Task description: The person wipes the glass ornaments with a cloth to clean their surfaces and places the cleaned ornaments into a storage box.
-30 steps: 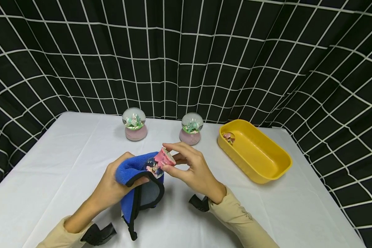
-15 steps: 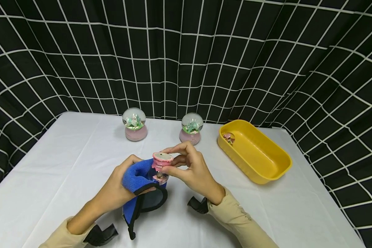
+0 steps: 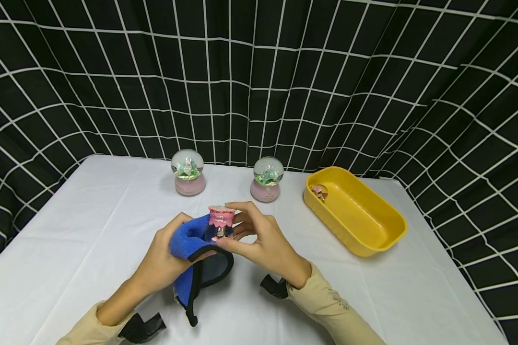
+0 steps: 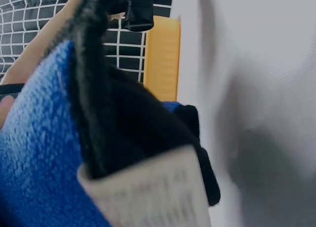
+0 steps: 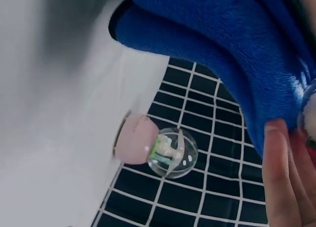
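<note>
In the head view my left hand grips a blue cloth with black edging, folded over the fingers. My right hand holds a small snow globe upside down by thumb and fingers, its pink base upward and its glass dome against the cloth. The blue cloth and its white label fill much of the left wrist view, which hides the globe. At the right edge of the right wrist view, fingers of the right hand touch the cloth.
Two snow globes with pale pink bases, one on the left and one in the middle, stand near the back of the white table. To the right, a yellow tub contains a small globe. A black gridded curtain surrounds the table.
The held globe has turned from tilted to upright on its head, base up, and shifted slightly left. The right hand's grip has moved along it. The left hand still holds the cloth.
</note>
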Demonstrator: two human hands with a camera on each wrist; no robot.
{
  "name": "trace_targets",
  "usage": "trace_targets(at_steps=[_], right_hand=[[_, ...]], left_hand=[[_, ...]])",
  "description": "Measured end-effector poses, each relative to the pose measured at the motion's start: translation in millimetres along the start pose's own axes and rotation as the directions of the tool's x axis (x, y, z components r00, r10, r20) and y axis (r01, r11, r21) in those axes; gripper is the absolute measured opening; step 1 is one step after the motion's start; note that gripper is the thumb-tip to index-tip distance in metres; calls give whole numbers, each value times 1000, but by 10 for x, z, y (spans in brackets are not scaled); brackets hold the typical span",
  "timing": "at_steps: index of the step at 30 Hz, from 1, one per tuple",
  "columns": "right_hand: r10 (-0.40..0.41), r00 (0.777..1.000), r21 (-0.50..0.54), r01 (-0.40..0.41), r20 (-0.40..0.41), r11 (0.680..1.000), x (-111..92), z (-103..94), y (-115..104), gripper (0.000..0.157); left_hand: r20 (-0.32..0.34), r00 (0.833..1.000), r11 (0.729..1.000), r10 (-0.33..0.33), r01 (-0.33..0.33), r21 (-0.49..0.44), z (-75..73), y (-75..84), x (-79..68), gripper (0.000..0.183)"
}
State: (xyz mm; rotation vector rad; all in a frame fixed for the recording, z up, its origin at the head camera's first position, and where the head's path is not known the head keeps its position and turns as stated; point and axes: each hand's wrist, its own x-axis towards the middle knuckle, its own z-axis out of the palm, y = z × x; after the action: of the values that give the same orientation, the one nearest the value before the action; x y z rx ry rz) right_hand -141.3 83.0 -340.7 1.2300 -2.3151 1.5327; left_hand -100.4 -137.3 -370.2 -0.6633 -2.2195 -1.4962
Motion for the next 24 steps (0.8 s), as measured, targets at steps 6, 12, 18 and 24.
trace_targets(at_steps=[6,12,18,24], right_hand=[[-60,998,7,60,-18,998,-4,-15,-11,65],[-57,996,-18,56,-68,998,-5,-66,-15,71],[-79,995,-87,73,-67,994,9,-129,-8,68],[-78,997,-79,76,-22,994,4,-141,25,67]], left_hand=[[-46,998,998,39,-41,-54,-32,-16,24,41],[-129,991,998,24,-31,-49,-51,16,45,50],[-139,990,985,-17,-7,-170,-117,35,44,46],[-111,993,940,36,-72,-334,-159,59,82,45]])
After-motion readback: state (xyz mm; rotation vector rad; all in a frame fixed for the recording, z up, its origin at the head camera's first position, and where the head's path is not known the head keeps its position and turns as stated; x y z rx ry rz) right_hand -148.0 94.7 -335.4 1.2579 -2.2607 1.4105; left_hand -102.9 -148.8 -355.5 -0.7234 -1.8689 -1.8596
